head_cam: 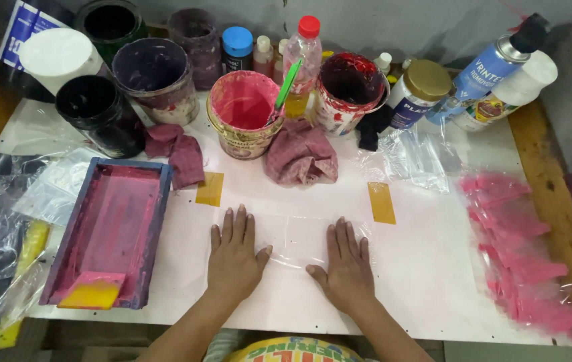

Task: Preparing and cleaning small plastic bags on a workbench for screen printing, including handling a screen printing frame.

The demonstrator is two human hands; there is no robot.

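Observation:
My left hand (234, 258) and my right hand (346, 263) lie flat, fingers spread, on a clear plastic sheet (293, 236) in the middle of the white table (426, 281). Both palms press on the sheet; neither hand grips anything. Two yellow tape strips, one (209, 189) at the sheet's far left and one (382, 202) at its far right, are stuck to the table. A blue-framed printing screen (113, 231) smeared with pink ink rests to the left, with a yellow-edged squeegee (93, 292) in its near end.
Open ink tubs stand along the back: a pink one (244, 107) with a green stick, a red one (347, 90), dark ones (98, 110). Bottles, spray cans and stained rags (301, 155) crowd there too. Pink-printed plastic bags (520, 261) are piled at right; loose clear bags (5, 221) at left.

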